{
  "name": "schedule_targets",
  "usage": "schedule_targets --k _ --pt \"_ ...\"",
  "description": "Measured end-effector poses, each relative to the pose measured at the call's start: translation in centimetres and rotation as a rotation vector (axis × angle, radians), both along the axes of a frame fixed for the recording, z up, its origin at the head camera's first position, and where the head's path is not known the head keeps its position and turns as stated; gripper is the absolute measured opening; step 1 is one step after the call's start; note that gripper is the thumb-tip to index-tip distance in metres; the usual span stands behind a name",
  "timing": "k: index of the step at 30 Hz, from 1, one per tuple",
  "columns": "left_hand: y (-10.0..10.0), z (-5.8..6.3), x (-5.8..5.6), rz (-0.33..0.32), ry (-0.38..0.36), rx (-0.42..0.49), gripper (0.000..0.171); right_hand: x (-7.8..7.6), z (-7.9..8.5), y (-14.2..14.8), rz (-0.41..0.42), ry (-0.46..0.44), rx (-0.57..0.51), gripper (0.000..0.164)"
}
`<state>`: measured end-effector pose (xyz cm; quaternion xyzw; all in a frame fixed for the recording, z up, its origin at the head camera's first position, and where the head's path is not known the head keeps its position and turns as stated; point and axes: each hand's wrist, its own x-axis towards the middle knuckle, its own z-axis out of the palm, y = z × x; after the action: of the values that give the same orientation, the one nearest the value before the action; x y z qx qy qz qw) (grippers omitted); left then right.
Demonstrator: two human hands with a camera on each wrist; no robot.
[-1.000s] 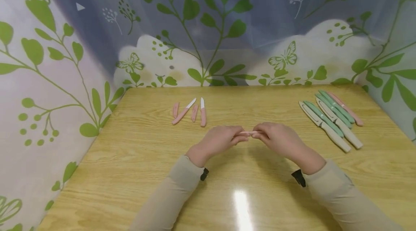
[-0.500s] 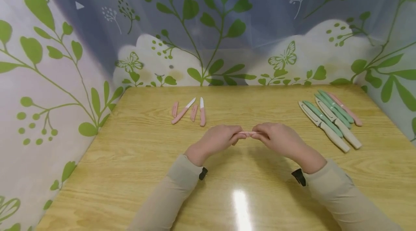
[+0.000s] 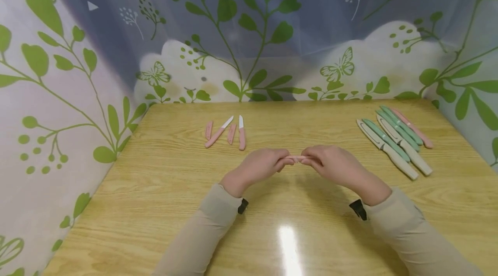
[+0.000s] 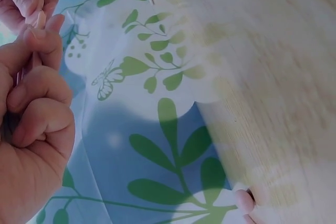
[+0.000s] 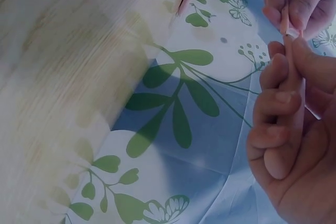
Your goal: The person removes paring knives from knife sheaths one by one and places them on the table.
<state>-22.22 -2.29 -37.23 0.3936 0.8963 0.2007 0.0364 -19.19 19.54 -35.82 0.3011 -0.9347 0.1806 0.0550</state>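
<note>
Green-leafed cloth point(image 3: 36, 60) walls the left side and back of a wood-grain surface point(image 3: 155, 198). Toward the left lie two pink covers point(image 3: 209, 130) and two bare pink knives point(image 3: 242, 138) with pale blades. Nearer the middle, above the surface, the left hand point(image 3: 258, 166) pinches one end of a slim pink piece point(image 5: 296, 93); fingers hide most of it. The right hand point(image 3: 336, 168) grips its thicker end. Farther right, cream, green and pink knives point(image 3: 412, 154) lie close together. Sleeves point(image 3: 198, 233) are cut off below.

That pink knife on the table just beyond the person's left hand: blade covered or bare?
Bare. The pink knife shows its white blade past the handle, with no cover over it.
</note>
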Motion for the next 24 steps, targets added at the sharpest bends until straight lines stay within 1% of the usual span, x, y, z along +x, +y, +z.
schedule_targets --k 8,18,24 --pt "-0.06 -0.17 -0.13 0.02 0.001 -0.004 0.033 -0.15 -0.14 -0.05 -0.013 -0.013 -0.009 0.017" --pt "0.04 -0.34 -0.24 0.019 -0.001 0.003 0.029 -0.36 -0.36 0.11 0.001 -0.017 -0.012 0.017" --pt "0.02 -0.25 -0.14 0.016 -0.013 0.005 0.029 -0.4 -0.37 0.09 0.003 -0.028 -0.011 0.018"
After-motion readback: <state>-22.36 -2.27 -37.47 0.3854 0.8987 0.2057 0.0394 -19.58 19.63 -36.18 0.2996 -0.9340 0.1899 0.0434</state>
